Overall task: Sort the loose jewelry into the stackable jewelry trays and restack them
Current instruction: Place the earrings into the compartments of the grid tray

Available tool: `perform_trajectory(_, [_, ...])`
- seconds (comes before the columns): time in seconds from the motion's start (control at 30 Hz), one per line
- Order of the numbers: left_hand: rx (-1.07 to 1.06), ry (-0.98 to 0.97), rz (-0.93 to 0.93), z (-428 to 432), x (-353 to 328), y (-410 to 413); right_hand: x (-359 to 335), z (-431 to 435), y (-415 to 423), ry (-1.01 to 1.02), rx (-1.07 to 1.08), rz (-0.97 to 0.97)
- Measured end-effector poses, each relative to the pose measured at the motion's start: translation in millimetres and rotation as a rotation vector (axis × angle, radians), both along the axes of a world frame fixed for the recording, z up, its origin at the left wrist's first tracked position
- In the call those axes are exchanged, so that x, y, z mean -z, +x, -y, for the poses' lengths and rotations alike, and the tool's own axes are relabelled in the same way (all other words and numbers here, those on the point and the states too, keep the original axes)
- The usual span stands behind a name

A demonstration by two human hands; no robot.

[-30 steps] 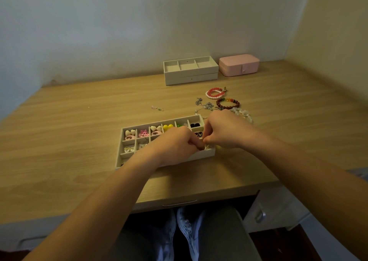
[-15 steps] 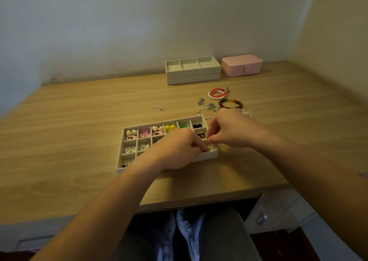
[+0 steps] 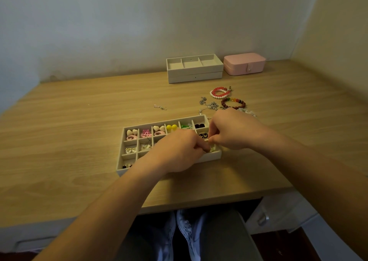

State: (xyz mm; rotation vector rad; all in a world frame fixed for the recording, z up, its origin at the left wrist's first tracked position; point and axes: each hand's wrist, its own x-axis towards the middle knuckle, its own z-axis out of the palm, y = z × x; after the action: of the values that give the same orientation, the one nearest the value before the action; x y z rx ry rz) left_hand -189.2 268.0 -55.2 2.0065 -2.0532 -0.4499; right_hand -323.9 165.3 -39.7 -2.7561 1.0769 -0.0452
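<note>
Meeting over the near-right compartment of the tray (image 3: 207, 158), left hand (image 3: 179, 151) and right hand (image 3: 233, 131) curl fingers (image 3: 198, 147) together, pinching a small pale piece (image 3: 212, 147) (too small to name) just below both.

Divided tray (image 3: 121, 157) sits on the desk (image 3: 59, 131) near its front edge, with the left hand (image 3: 177, 151) and right hand (image 3: 233, 129) over the tray's near-right corner, fingertips meeting. Just behind the tray's right end lie tangled chains (image 3: 209, 104) and a beaded bracelet (image 3: 233, 103), with a double-strand bracelet (image 3: 219, 92) further back. A loose earring (image 3: 160, 107) lies behind the tray's centre. Well behind the tray, at the wall, is a stack of two trays (image 3: 194, 75), with a jewelry case (image 3: 244, 63) just right of it.
</note>
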Motion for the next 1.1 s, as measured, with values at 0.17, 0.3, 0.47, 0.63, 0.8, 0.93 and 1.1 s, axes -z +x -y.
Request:
perform_trajectory(0.17, [0.006,-0.007,-0.005,0,0,3,2,-3,4,0.022,0.000,-0.001])
perform_trajectory(0.3, [-0.102,-0.101,-0.123,-3,-2,9,8,-4,6,0.018,0.008,0.049])
perform_trajectory(0.47, [-0.164,-0.106,-0.154,-1,-1,12,11,0,3,0.054,0.022,0.128])
perform_trajectory(0.63, [-0.159,-0.093,-0.182,-3,0,14,6,7,-5,0.080,0.000,0.190])
perform_trajectory(0.8, [-0.158,-0.098,-0.192,-2,2,15,-7,5,-13,0.190,-0.096,0.030])
perform_trajectory(0.93, [-0.172,-0.100,-0.198,2,3,14,-3,0,-11,0.183,-0.161,-0.080])
perform_trajectory(1.1, [-0.186,-0.100,-0.232,1,1,16,-4,0,-10,0.185,-0.155,-0.063])
